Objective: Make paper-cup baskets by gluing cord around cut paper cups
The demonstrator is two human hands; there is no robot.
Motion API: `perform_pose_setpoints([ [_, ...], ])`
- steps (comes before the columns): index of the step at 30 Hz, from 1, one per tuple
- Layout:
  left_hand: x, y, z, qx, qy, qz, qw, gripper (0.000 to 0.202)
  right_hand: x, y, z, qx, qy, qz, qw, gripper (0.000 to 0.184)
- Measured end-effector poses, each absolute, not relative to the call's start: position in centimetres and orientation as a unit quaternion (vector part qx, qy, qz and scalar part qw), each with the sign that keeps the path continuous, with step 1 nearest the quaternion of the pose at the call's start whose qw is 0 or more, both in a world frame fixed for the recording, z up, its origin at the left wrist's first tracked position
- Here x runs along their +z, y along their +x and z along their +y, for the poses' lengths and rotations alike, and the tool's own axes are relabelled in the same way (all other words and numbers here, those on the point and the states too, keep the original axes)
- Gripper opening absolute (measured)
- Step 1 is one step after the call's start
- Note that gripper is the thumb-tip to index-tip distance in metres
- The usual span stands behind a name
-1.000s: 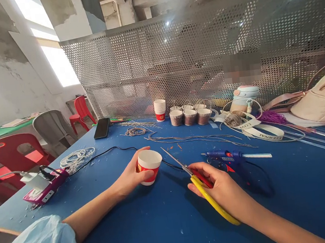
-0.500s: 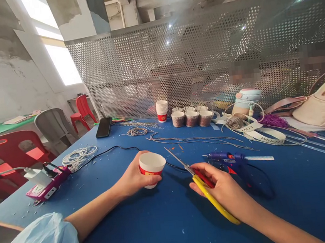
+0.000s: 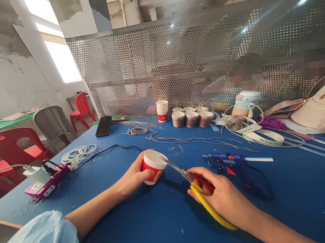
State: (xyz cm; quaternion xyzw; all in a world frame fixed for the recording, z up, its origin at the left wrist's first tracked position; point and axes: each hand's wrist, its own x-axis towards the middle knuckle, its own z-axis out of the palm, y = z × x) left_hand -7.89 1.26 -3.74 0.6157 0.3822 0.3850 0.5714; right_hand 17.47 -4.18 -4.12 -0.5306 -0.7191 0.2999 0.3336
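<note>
My left hand (image 3: 133,175) is wrapped round a small red and white paper cup (image 3: 153,166), tilted so its mouth faces right. My right hand (image 3: 221,196) grips yellow-handled scissors (image 3: 200,192). Their blades point up and left, and the tips reach the rim of the cup. Both hands rest low over the blue table (image 3: 167,221), near its front edge.
A blue glue gun (image 3: 232,159) lies right of the scissors, its black cord running to a pink power strip (image 3: 45,184). Further back are a phone (image 3: 103,126), a stack of cups (image 3: 162,110), wrapped cups (image 3: 191,117), cords, ribbon (image 3: 264,136), a bag (image 3: 320,107) and a perforated metal screen (image 3: 191,60).
The cup has tipped from upright so its mouth faces the scissors. My right hand has brought the scissor tips left onto the cup's rim.
</note>
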Motion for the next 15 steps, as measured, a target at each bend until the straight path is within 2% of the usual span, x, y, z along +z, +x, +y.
perform_pose_setpoints([
  [7,-3.3,-7.25,0.59,0.376,0.717,0.402,0.427,0.059,-4.7,17.71,-4.27,0.23,-0.521,-0.748,0.341,0.027],
  [15,-3.89,-7.17,0.6,0.392,0.777,0.411,0.271,0.059,-4.83,17.66,-4.44,0.223,-0.508,-0.764,0.329,0.027],
])
